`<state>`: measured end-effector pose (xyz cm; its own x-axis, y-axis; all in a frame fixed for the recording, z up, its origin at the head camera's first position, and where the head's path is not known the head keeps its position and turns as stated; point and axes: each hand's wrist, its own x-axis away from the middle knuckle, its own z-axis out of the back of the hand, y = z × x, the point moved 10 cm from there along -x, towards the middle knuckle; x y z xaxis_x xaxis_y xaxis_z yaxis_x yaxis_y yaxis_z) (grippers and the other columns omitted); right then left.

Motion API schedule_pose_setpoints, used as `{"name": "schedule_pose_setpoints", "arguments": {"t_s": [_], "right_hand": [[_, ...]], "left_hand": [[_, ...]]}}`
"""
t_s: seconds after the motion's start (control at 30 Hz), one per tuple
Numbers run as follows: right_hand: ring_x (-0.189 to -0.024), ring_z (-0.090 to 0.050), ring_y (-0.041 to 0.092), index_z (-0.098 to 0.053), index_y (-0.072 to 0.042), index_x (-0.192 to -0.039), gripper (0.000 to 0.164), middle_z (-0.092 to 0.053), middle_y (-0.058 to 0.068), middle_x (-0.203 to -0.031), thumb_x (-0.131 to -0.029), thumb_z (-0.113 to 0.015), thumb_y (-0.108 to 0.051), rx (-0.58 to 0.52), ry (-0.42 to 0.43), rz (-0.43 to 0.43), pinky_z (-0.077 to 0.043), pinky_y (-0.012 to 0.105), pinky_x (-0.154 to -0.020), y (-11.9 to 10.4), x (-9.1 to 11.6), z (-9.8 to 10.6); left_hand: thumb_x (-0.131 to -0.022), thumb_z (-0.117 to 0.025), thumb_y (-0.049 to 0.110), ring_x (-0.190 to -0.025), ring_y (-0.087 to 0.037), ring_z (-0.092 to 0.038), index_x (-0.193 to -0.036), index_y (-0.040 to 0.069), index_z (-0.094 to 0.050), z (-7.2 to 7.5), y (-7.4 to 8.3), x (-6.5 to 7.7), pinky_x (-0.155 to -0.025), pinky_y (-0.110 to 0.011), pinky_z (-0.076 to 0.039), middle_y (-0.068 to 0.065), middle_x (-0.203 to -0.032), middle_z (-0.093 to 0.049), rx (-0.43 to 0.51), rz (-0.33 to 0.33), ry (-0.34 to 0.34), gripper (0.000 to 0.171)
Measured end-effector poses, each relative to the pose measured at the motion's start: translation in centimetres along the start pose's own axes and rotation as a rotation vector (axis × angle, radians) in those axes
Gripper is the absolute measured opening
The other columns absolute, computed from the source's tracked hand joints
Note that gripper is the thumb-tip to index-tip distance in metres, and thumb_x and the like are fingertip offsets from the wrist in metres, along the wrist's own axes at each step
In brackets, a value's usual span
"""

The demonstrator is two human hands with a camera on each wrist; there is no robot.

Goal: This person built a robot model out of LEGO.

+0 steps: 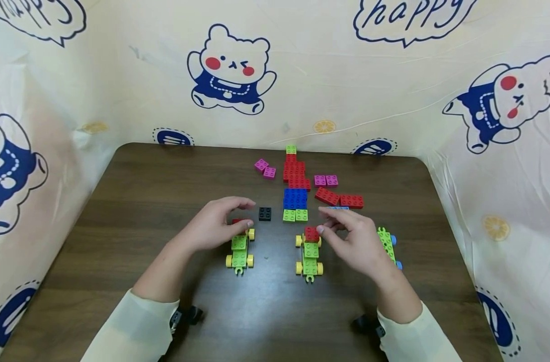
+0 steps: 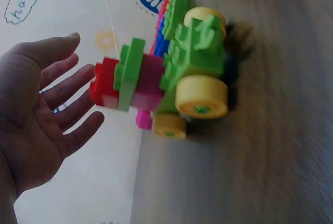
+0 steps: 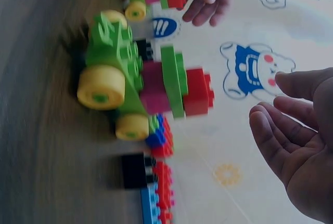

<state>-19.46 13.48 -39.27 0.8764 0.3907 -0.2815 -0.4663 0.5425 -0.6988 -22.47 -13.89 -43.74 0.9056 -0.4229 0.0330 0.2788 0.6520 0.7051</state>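
My left hand (image 1: 218,223) hovers over the left toy car (image 1: 240,256), which has a green base and yellow wheels. In the left wrist view, its loosely bent fingers are apart from the car's red top brick (image 2: 106,81). A matching car (image 1: 310,264) stands at centre. Beside its red top brick (image 1: 311,234) is my right hand (image 1: 354,244), fingers slightly bent, holding nothing. In the right wrist view a gap separates that hand from the red brick (image 3: 196,91). Under the red brick, a green brick (image 3: 173,81) and a magenta brick (image 3: 154,87) are stacked.
Behind the cars lie red bricks (image 1: 294,171), a blue block (image 1: 295,199), lime bricks (image 1: 289,215) and a black brick (image 1: 264,214). Magenta bricks (image 1: 320,180) and long red bricks (image 1: 350,201) lie back right. A green base with blue wheels (image 1: 386,242) stands right of my right hand.
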Motion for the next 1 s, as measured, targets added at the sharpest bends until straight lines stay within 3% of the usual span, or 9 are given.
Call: {"name": "schedule_pose_setpoints", "arguments": {"t_s": [0.33,0.67,1.0], "right_hand": [[-0.094,-0.068,0.015,-0.070,-0.013,-0.133,0.038,-0.074,0.005,-0.119,-0.096,-0.077,-0.016,0.104,0.014,-0.094,-0.061,0.042,-0.083,3.9,-0.9,1.9],[-0.100,-0.068,0.027,-0.067,-0.011,-0.137,0.042,-0.070,0.013,-0.126,-0.097,-0.075,-0.023,0.208,-0.107,-0.233,-0.059,0.049,-0.087,8.6,-2.2,1.7],[-0.114,-0.061,0.034,-0.064,-0.011,-0.141,0.045,-0.065,0.015,-0.135,-0.097,-0.073,-0.018,0.283,-0.232,-0.309,-0.052,0.058,-0.098,11.7,-4.0,0.8]], "left_hand": [[-0.096,-0.077,0.028,-0.124,-0.017,-0.059,-0.135,0.020,-0.065,-1.7,3.7,-4.5,-0.104,-0.049,-0.051,0.002,-0.132,-0.068,-0.008,-0.114,-0.023,0.042],[-0.097,-0.076,0.028,-0.122,-0.022,-0.061,-0.136,0.016,-0.066,-4.5,6.4,-9.5,-0.103,-0.042,-0.052,0.000,-0.131,-0.067,-0.073,-0.107,-0.091,0.042],[-0.098,-0.074,0.027,-0.123,-0.024,-0.061,-0.137,0.013,-0.065,-7.0,7.4,-13.3,-0.104,-0.039,-0.050,-0.004,-0.134,-0.066,-0.117,-0.116,-0.173,0.043]]}}
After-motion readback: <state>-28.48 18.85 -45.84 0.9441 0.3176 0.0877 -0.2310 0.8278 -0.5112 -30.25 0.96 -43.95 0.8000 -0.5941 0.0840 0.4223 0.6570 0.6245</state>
